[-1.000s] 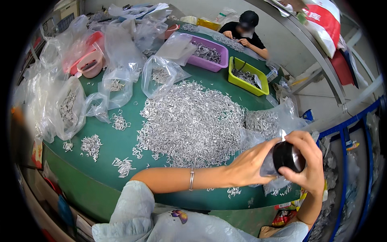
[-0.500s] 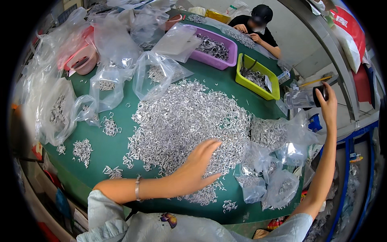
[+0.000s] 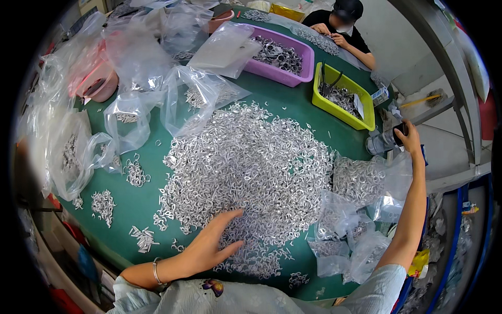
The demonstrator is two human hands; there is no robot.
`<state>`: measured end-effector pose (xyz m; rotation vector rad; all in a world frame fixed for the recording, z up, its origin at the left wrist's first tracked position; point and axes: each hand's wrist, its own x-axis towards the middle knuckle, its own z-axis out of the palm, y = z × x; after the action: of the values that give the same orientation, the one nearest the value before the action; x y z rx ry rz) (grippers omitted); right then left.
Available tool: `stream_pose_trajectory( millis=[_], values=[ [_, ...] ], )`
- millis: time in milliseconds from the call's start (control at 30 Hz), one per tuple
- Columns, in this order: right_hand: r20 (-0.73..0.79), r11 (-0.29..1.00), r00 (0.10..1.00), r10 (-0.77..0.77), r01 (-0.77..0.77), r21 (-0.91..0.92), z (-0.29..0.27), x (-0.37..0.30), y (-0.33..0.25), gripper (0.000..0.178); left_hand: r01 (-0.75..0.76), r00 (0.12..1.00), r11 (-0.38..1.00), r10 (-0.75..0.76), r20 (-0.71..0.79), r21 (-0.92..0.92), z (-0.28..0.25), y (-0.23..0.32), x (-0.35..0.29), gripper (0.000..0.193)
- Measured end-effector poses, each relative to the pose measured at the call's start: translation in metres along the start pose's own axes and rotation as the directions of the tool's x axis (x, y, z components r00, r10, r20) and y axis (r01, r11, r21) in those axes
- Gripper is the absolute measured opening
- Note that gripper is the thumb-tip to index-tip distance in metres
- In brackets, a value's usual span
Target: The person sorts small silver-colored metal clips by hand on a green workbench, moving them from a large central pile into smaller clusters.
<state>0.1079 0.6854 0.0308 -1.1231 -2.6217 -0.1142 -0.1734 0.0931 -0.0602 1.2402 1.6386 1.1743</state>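
Observation:
A broad pile of small silvery metal hooks and rings (image 3: 251, 157) covers the middle of the green table. My left hand (image 3: 213, 243) reaches over the pile's near edge, its thumb and fingers apart, holding nothing. At the far right, my right hand (image 3: 411, 138) grips a clear jar (image 3: 379, 144) by its dark end. The jar lies tilted on its side at the table's right edge, and I cannot make out anything in it. Between that hand and the pile sits a clear plastic bag (image 3: 358, 180) full of similar metal pieces.
Behind the pile stand a purple basin (image 3: 285, 79) and a yellow-green basket (image 3: 342, 120), both holding metal parts. Clear bags (image 3: 49, 115) crowd the left side near a pink container (image 3: 102, 86). Another person (image 3: 348, 26) works at the back. A metal post (image 3: 444, 63) rises at right.
My left hand has drawn back leftward and nearer to me across the pile. My right hand has come down and slightly left with the jar. The view has shifted a little.

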Motion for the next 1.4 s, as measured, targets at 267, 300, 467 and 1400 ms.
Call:
stream_pose_trajectory(
  millis=[267, 300, 467, 1400],
  values=[
    [0.052, 0.998, 0.999, 0.007, -0.010, 0.060, 0.017, 0.012, 0.008, 0.055, 0.039, 0.997, 0.998, -0.036, 0.062, -0.047, 0.006, -0.004, 0.003, 0.066],
    [0.084, 0.995, 0.996, 0.011, -0.019, 0.097, 0.017, 0.015, 0.010, 0.056, 0.055, 0.996, 0.997, -0.051, 0.075, -0.055, 0.006, -0.003, 0.003, 0.066],
    [0.270, 0.962, 0.959, 0.087, -0.152, 0.228, 0.004, 0.026, 0.015, 0.060, 0.076, 0.991, 0.995, -0.068, 0.115, -0.070, 0.005, -0.002, 0.008, 0.064],
    [0.013, 0.919, 0.950, -0.313, 0.300, 0.256, -0.122, -0.195, -0.251, 0.040, -0.128, 0.992, 0.874, 0.123, -0.043, -0.468, 0.022, -0.002, -0.046, 0.068]
  ],
)
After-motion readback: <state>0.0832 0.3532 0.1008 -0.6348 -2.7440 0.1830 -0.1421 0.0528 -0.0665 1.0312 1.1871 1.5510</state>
